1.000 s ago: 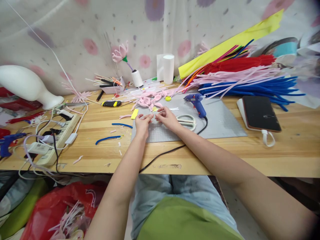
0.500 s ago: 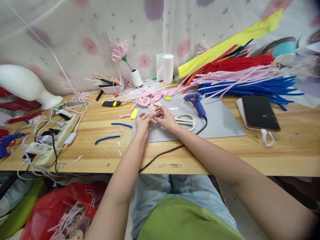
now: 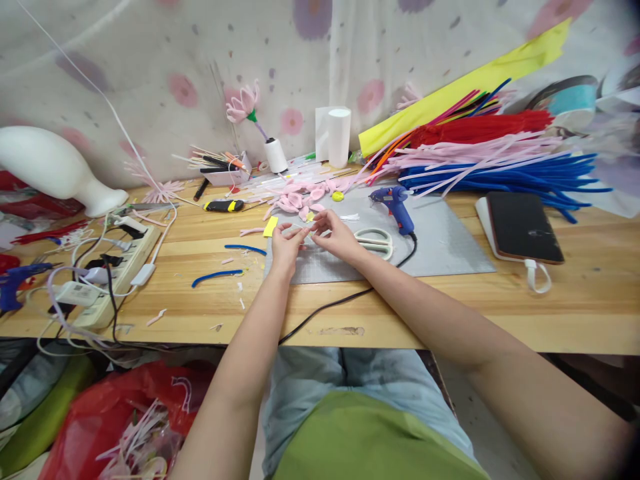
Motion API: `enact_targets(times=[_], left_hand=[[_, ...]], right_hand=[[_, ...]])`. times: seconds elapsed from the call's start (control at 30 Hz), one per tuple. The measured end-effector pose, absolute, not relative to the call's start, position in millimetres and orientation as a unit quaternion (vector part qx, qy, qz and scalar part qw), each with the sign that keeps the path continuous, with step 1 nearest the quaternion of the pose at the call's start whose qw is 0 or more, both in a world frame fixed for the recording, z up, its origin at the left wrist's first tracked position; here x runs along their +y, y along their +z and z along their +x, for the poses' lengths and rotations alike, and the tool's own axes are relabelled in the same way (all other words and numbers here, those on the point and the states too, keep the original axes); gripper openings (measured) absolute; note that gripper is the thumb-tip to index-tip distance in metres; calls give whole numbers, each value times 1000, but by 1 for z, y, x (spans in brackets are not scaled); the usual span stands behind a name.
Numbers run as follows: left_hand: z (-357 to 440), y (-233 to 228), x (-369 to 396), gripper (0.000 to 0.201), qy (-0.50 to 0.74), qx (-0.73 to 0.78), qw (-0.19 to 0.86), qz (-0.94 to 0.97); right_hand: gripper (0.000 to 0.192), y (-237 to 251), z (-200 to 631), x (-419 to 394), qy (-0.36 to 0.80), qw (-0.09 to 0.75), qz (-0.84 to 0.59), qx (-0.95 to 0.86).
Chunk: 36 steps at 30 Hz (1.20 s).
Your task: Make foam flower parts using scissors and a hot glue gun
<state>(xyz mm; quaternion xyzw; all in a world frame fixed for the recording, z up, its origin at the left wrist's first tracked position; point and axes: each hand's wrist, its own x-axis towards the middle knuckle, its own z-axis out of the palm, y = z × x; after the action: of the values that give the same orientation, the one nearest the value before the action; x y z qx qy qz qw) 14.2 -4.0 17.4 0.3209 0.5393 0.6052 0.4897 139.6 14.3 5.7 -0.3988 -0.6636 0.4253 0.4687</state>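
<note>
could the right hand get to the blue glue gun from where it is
Probably yes. The right hand works over the grey mat, and the blue glue gun stands just beyond it on that mat. Only the white scissors lie near, beside the path.

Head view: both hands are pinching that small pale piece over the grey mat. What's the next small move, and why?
Probably keep shaping the small pale piece between the fingertips, low over the grey mat. The left hand and right hand meet on it, too small to identify. The glue gun and scissors lie untouched beside the right hand.
</note>
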Motion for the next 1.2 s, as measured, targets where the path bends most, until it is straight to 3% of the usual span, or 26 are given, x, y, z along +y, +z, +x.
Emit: enact_targets(times=[0.27,0.4,0.47,0.73,1.0,1.1,1.2], left_hand=[[16,19,-4,52,619,542,474,315],[12,23,-9,46,698,522,335,357],[10,26,-13,45,681,502,302,439],[13,27,-16,36,549,506,291,599],[17,16,-13,36,605,526,348,485],[18,16,-9,38,641,513,409,399],[17,20,-6,40,662,483,489,299]], right_hand=[[29,4,138,17,439,472,-423,-636],[25,3,143,21,407,459,-434,-660],[23,4,145,21,383,448,-442,-676],[22,10,150,19,330,414,-445,-723],[19,19,162,25,300,419,-472,-716],[16,33,193,31,259,352,-501,-748],[12,41,228,32,203,192,-497,-822]])
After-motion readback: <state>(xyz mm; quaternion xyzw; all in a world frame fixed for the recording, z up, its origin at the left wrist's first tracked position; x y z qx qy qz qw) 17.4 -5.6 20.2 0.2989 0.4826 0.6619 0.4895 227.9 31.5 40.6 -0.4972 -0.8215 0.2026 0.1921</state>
